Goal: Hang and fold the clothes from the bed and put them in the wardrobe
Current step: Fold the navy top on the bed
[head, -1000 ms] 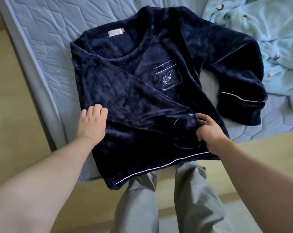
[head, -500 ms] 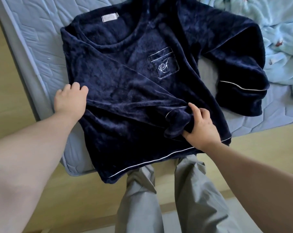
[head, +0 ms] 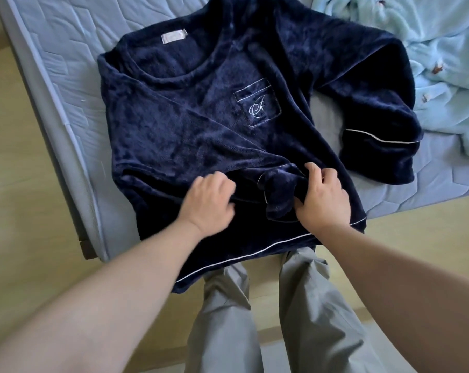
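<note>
head view: the navy fleece top [head: 179,130] lies face up at the near left corner of the bed [head: 55,65], hem over the near edge. the right hand [head: 323,201] pinches the cuff [head: 277,193] of the sleeve folded across the front, likely to square it. the left hand [head: 206,204] sits on the top beside it, blurred; gripping or pressing, i cannot tell. pale blue fabric [head: 432,55] lies toward the right edge.

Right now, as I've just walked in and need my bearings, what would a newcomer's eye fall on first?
A dark navy fleece pyjama top lies front-up on the pale blue quilted mattress, a white monogram on its chest pocket. Near its hem the right hand grips the folded-in sleeve cuff; the left hand, blurred, is on the fabric beside it. A crumpled light blue fleece garment lies at upper right.
</note>
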Demonstrator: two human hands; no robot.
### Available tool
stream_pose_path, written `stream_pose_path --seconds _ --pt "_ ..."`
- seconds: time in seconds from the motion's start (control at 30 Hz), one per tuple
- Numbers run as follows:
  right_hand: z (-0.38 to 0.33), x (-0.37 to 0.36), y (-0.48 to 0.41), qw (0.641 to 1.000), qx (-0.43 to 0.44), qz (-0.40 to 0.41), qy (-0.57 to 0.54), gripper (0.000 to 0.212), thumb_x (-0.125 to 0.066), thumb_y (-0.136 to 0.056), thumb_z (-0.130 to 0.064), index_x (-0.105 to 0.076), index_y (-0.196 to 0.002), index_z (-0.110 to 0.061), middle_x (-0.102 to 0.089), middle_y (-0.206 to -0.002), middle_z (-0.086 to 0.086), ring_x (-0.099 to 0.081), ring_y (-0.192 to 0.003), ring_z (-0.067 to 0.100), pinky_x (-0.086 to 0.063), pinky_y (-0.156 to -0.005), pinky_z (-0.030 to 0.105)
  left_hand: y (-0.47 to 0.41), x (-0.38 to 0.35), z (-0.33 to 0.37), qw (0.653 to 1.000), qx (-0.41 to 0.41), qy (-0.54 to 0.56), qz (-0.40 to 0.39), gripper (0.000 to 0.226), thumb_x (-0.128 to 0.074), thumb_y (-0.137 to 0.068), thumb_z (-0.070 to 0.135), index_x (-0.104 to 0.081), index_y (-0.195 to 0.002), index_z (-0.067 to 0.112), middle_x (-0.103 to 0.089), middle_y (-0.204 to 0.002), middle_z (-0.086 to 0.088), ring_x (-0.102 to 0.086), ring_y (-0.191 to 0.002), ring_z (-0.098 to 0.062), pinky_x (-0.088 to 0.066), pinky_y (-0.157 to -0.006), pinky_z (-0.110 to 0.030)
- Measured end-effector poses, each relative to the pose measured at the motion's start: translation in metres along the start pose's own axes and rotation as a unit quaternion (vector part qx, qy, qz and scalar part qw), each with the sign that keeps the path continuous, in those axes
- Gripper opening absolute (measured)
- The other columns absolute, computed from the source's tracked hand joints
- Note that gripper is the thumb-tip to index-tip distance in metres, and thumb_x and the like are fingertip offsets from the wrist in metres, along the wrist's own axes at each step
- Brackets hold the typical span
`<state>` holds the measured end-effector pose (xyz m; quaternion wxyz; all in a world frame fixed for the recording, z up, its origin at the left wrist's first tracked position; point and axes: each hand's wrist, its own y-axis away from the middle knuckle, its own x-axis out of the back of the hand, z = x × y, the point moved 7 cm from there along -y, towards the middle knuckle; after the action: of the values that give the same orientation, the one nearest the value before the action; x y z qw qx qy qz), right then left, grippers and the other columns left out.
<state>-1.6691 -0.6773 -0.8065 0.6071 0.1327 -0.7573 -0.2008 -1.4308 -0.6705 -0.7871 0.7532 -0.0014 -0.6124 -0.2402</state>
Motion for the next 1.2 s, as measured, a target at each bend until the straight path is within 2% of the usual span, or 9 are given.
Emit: stream_pose_path --seconds 0.07,0.2,0.37,0.47,0.7,0.8,0.93,1.07,1.2 --pt "-0.008 -0.001 -0.005 1.000 0.011 -0.001 0.002 0.079 -0.073 -0.081 -0.027 -0.031 -0.147 -0.021 -0.045 -0.129 0.014 -0.052 -0.112 0.039 -0.046 -0.086 0.048 -0.002 -0.006 0.042 0.997 0.006 0.082 0.000 0.036 -0.066 -0.081 0.048 -0.057 -0.093 0.016 -0.055 -0.094 -0.005 -0.055 -0.082 -0.030 -0.044 -0.073 -0.042" --pt "-0.003 -0.015 -0.009 0.995 0.024 -0.093 -0.004 0.096 -0.075 -0.075 -0.016 -0.019 -0.152 -0.025 -0.039 -0.133 0.012 -0.051 -0.113 0.036 -0.048 -0.087 0.046 -0.007 -0.029 0.086 0.956 0.180 0.214 -0.085 0.066 -0.054 -0.081 0.075 -0.046 -0.111 0.017 -0.055 -0.111 -0.002 -0.059 -0.096 -0.023 -0.053 -0.077 -0.039" --pt "0.020 -0.015 -0.014 0.991 0.037 -0.117 -0.062 0.070 -0.064 -0.086 -0.007 -0.032 -0.144 -0.027 -0.048 -0.128 0.010 -0.059 -0.107 0.037 -0.045 -0.072 0.040 -0.004 -0.036 0.100 0.906 0.306 0.290 -0.042 0.030 -0.062 -0.093 0.031 -0.044 -0.115 0.020 -0.059 -0.114 -0.003 -0.064 -0.101 -0.031 -0.055 -0.079 -0.042" --pt "0.029 -0.012 -0.020 0.984 0.008 -0.117 -0.133 0.065 -0.057 -0.088 -0.002 -0.035 -0.145 -0.025 -0.053 -0.133 0.010 -0.061 -0.109 0.037 -0.050 -0.082 0.041 0.000 -0.037 0.097 0.859 0.361 0.363 -0.008 0.025 -0.058 -0.094 0.020 -0.049 -0.117 0.023 -0.064 -0.107 -0.002 -0.064 -0.098 -0.027 -0.053 -0.079 -0.038" --pt "0.021 0.002 -0.019 0.991 -0.010 -0.071 -0.116 0.054 -0.052 -0.093 -0.052 -0.035 -0.137 -0.028 -0.055 -0.128 0.005 -0.064 -0.096 0.033 -0.047 -0.065 0.039 0.004 -0.021 0.117 0.915 0.300 0.270 0.002 0.029 -0.058 -0.083 0.028 -0.038 -0.104 0.026 -0.059 -0.081 0.003 -0.059 -0.072 -0.028 -0.050 -0.057 -0.037" --pt "0.038 0.004 -0.020 0.967 -0.057 -0.049 -0.242 0.033 -0.052 -0.095 -0.029 -0.047 -0.128 -0.028 -0.064 -0.119 0.002 -0.064 -0.099 0.028 -0.044 -0.071 0.035 0.011 -0.023 0.127 0.937 0.286 0.194 -0.045 0.050 -0.058 -0.083 0.029 -0.031 -0.125 0.028 -0.058 -0.081 0.004 -0.060 -0.069 -0.028 -0.041 -0.052 -0.032" --pt "0.052 -0.008 -0.007 0.906 -0.085 -0.142 -0.390 0.059 -0.043 -0.085 0.006 -0.062 -0.122 -0.036 -0.066 -0.096 -0.010 -0.067 -0.092 0.017 -0.054 -0.073 0.025 0.020 -0.027 0.139 0.957 0.260 0.085 -0.090 0.062 -0.052 -0.087 0.029 -0.024 -0.142 0.024 -0.063 -0.090 -0.003 -0.047 -0.060 -0.026 -0.036 -0.054 -0.032" --pt "0.059 -0.018 -0.001 0.844 -0.128 -0.174 -0.490 0.071 -0.033 -0.076 0.021 -0.077 -0.096 -0.031 -0.073 -0.104 0.004 -0.073 -0.090 0.025 -0.063 -0.080 0.040 0.032 -0.042 0.139 0.947 0.289 0.034 -0.139 0.025 -0.046 -0.091 0.031 -0.039 -0.112 0.020 -0.049 -0.067 0.003 -0.044 -0.051 -0.025 -0.028 -0.047 -0.029" --pt "0.064 -0.023 -0.001 0.801 -0.176 -0.174 -0.544 0.071 -0.027 -0.072 0.023 -0.080 -0.081 -0.024 -0.075 -0.097 0.006 -0.075 -0.076 0.019 -0.060 -0.061 0.029 0.037 -0.059 0.142 0.951 0.259 0.030 -0.166 0.025 -0.042 -0.101 0.045 -0.038 -0.095 0.021 -0.066 -0.080 -0.003 -0.066 -0.069 -0.031 -0.035 -0.052 -0.031"
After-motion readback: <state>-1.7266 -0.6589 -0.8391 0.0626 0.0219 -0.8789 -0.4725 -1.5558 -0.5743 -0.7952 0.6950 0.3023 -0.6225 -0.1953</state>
